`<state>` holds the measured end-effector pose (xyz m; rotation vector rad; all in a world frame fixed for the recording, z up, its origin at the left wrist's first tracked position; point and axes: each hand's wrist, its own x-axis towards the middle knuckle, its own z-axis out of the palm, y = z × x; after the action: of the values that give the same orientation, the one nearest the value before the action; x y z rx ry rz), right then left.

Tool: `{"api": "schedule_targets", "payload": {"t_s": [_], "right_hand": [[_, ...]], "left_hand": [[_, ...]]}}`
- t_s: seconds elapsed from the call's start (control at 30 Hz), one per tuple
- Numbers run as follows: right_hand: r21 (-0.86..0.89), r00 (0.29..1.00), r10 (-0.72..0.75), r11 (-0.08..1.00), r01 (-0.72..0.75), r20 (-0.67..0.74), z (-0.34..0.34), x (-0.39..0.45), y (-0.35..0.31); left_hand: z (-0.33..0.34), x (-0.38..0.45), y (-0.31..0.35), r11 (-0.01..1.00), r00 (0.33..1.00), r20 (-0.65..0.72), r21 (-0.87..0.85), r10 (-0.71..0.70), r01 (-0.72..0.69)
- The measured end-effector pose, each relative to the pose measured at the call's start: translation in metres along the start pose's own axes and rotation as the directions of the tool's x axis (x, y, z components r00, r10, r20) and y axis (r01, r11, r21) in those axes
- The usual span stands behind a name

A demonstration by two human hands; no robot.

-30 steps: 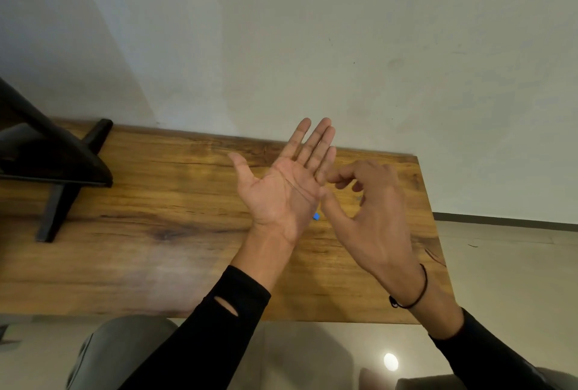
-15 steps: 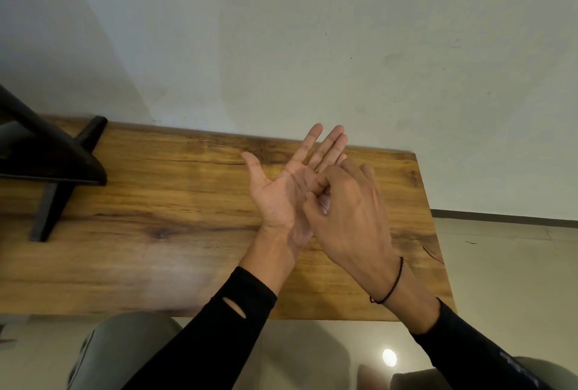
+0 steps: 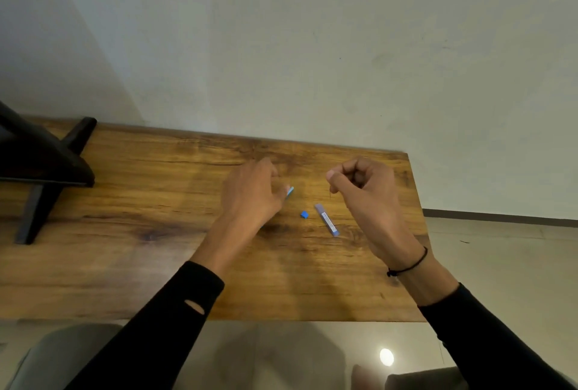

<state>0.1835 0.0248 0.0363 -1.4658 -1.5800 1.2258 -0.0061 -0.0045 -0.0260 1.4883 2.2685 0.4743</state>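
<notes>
On the table [image 3: 156,233], tube [image 3: 327,220] label unreadable.

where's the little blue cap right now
In the head view the little blue cap lies on the wooden table between the left hand and right hand, just left of the slim purple tube.
</notes>
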Motion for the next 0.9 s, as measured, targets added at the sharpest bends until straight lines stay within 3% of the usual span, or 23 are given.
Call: {"api": "schedule_targets", "payload": {"t_s": [0.1, 0.27, 0.33, 0.4, 0.47, 0.53, 0.63, 0.9], "right_hand": [[0.030, 1.000, 0.011, 0.999, -0.011, 0.011, 0.000, 0.001, -0.001], [0.103, 0.999, 0.045, 0.994, -0.046, 0.012, -0.002, 0.003, -0.006], [0.136, 0.998, 0.054, 0.989, -0.056, 0.014, -0.004, 0.003, -0.007], [0.196, 0.999, 0.043, 0.980, -0.042, 0.000, -0.007, 0.002, -0.012], [0.261, 1.000, 0.000, 0.965, 0.005, -0.021, -0.012, 0.004, -0.023], [0.317, 0.998, -0.059, 0.946, 0.068, -0.038, -0.019, 0.006, -0.039], [0.375, 0.987, -0.157, 0.914, 0.158, -0.033, -0.031, 0.008, -0.063], [0.306, 0.945, -0.326, 0.897, 0.318, -0.025, -0.039, 0.009, -0.100]], "left_hand": [[0.016, -0.006, 0.000, 0.977, 0.998, 0.047, 0.208, 0.045, -0.054], [0.019, -0.008, -0.001, 0.980, 0.997, 0.001, 0.184, 0.082, -0.081], [0.015, -0.009, 0.002, 0.996, 0.996, -0.019, 0.021, 0.085, -0.085], [0.008, -0.013, 0.010, 0.935, 0.996, -0.006, -0.344, 0.086, -0.083], [0.000, -0.018, 0.022, 0.752, 0.991, 0.002, -0.652, 0.131, -0.098], [-0.007, -0.024, 0.032, 0.565, 0.979, -0.038, -0.811, 0.201, -0.148], [-0.020, -0.030, 0.043, 0.407, 0.958, -0.108, -0.888, 0.267, -0.214], [-0.040, -0.035, 0.061, 0.445, 0.926, -0.173, -0.837, 0.334, -0.317]]}}
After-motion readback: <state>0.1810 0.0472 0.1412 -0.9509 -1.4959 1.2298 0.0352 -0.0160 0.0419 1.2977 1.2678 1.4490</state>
